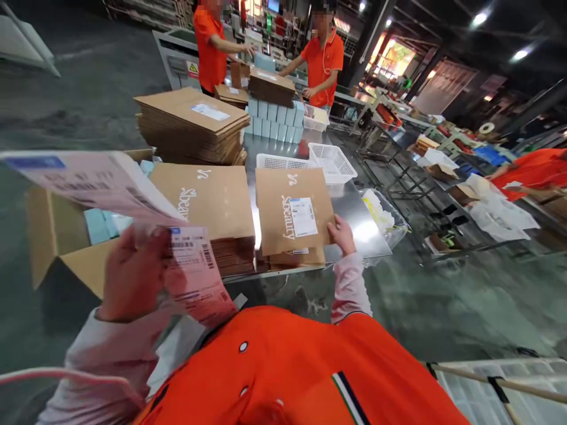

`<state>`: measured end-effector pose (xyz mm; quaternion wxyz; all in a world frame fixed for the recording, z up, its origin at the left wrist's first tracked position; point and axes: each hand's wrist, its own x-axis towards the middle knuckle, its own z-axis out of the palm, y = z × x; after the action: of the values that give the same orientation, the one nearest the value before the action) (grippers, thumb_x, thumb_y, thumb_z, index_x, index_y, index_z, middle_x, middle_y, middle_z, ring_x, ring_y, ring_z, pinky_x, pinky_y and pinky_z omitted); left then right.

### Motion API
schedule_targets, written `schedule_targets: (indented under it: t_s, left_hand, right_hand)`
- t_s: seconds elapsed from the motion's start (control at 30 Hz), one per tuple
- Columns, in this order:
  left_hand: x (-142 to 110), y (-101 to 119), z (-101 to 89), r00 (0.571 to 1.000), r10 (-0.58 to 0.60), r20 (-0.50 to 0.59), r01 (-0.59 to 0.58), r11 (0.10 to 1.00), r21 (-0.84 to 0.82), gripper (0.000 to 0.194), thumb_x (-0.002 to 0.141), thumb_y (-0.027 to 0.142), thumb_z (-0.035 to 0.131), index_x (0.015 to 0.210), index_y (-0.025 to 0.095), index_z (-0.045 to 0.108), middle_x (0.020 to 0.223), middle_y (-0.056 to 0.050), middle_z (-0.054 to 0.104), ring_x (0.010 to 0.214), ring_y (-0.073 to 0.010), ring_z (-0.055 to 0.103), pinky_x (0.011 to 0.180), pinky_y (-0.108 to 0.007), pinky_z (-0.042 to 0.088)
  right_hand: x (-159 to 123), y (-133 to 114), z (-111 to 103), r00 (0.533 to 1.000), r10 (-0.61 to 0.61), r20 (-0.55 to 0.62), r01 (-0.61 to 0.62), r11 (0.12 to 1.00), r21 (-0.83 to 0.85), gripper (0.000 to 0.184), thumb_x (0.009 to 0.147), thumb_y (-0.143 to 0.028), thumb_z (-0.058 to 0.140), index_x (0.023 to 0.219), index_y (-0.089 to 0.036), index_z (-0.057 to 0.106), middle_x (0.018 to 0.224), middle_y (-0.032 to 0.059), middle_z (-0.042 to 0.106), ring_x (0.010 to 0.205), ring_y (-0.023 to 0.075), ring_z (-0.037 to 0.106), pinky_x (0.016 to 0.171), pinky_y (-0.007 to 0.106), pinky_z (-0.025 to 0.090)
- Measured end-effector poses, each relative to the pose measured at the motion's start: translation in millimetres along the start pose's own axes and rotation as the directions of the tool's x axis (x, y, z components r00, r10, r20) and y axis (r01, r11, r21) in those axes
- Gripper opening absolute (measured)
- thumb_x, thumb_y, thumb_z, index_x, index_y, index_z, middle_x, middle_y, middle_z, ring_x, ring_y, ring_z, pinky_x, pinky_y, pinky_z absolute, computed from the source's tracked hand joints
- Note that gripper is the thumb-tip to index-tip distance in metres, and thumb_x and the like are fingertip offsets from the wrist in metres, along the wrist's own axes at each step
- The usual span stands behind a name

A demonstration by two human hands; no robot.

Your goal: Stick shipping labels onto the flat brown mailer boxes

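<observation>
My left hand point(137, 265) is closed on a strip of printed shipping labels point(192, 260), one end curling up to the left and the other hanging toward my shirt. At its right edge, my right hand point(343, 235) grips a flat brown cardboard mailer point(274, 206) with white lettering; a white label point(303, 216) is stuck on it. Part of another labelled mailer point(305, 258) shows underneath. Just left of these stands a stack of similar mailers point(221, 203) without labels on the visible top one.
An open carton point(66, 236) with light-blue boxes sits at the left. Behind are a tall mailer stack point(186, 127), rows of light-blue boxes point(274, 121) and white baskets point(334, 162). Two people in orange shirts work across the metal table point(365, 227); another person point(535, 174) is far right.
</observation>
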<state>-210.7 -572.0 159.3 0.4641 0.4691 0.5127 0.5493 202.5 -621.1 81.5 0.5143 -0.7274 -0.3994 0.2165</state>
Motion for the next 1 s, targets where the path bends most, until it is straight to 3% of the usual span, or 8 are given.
schedule_targets:
  t_s: [0.1,0.17,0.23,0.4,0.57,0.63,0.77,1.0]
  left_hand:
    - [-13,-14,19.0,0.998,-0.022,0.06,0.02,0.999,0.032,0.036,0.068,0.047,0.074,0.077,0.018,0.055,0.065,0.001,0.058,0.056,-0.0116,0.051,0.05,-0.021,0.043]
    - [-18,-28,28.4,0.991,0.015,0.135,-0.038,0.985,0.168,0.036,0.071,0.05,0.069,0.072,0.016,0.058,0.064,0.0,0.058,0.059,-0.0122,0.049,0.053,-0.022,0.041]
    - [-21,-43,32.2,0.98,0.052,0.194,-0.11,0.946,0.303,0.037,0.074,0.052,0.063,0.074,0.015,0.061,0.065,-0.002,0.06,0.061,-0.0139,0.051,0.056,-0.023,0.041]
    - [-19,-48,24.3,0.953,0.033,0.302,-0.11,0.964,0.244,0.056,0.068,0.048,0.077,0.11,0.012,0.067,0.106,-0.011,0.072,0.094,-0.0233,0.066,0.083,-0.03,0.052]
    - [-21,-29,24.0,0.971,-0.047,0.232,0.022,0.994,0.111,0.048,0.065,0.053,0.08,0.086,0.01,0.074,0.087,-0.011,0.073,0.077,-0.0207,0.064,0.07,-0.027,0.051]
    - [-23,-30,27.7,0.985,-0.042,0.169,0.019,0.99,0.137,0.046,0.063,0.054,0.08,0.074,0.011,0.072,0.076,-0.007,0.07,0.069,-0.0177,0.06,0.063,-0.024,0.047]
    - [-23,-42,34.3,0.999,-0.045,0.003,0.044,0.988,0.146,0.045,0.062,0.055,0.078,0.059,0.013,0.062,0.059,-0.002,0.057,0.056,-0.0119,0.047,0.05,-0.022,0.036]
    - [-8,-60,32.4,0.992,-0.111,-0.061,0.113,0.993,0.022,0.04,0.057,0.051,0.077,0.062,0.014,0.062,0.058,-0.001,0.056,0.053,-0.0109,0.044,0.048,-0.022,0.035]
  right_hand:
    - [-26,-29,39,0.974,-0.098,0.202,0.123,0.986,-0.116,0.094,0.067,-0.039,0.084,0.147,-0.011,0.045,0.147,0.0231,0.049,0.132,0.033,0.053,0.111,0.049,0.044]
    - [-51,-58,82,0.783,-0.307,0.54,0.3,0.948,0.104,0.117,0.055,-0.04,0.092,0.154,-0.018,0.035,0.15,0.0168,0.049,0.132,0.0302,0.054,0.108,0.044,0.048]
    - [-76,-83,123,0.658,-0.45,0.603,0.384,0.89,0.246,0.109,0.054,-0.043,0.093,0.149,-0.019,0.045,0.149,0.013,0.05,0.136,0.0303,0.05,0.113,0.042,0.045]
    - [-112,-98,172,0.782,-0.311,0.54,0.149,0.934,0.323,0.036,0.089,-0.043,0.065,0.111,-0.016,0.073,0.114,0.0085,0.074,0.108,0.0229,0.069,0.1,0.036,0.055]
    - [-93,-105,167,0.715,-0.311,0.626,0.102,0.932,0.347,0.05,0.074,-0.049,0.079,0.11,-0.017,0.072,0.101,0.0057,0.076,0.089,0.0181,0.071,0.081,0.029,0.059]
    - [-80,-116,163,0.724,-0.366,0.585,0.176,0.918,0.356,0.043,0.077,-0.05,0.076,0.104,-0.017,0.074,0.097,0.0061,0.076,0.085,0.0167,0.071,0.08,0.027,0.058]
    - [-64,-132,164,0.605,-0.48,0.635,0.367,0.876,0.312,0.03,0.084,-0.046,0.071,0.085,-0.017,0.074,0.084,0.0038,0.074,0.076,0.0152,0.068,0.074,0.027,0.054]
    - [-30,-158,194,0.549,-0.389,0.74,0.499,0.862,0.083,0.025,0.089,-0.039,0.066,0.087,-0.015,0.069,0.081,0.0024,0.069,0.072,0.0114,0.06,0.069,0.023,0.047]
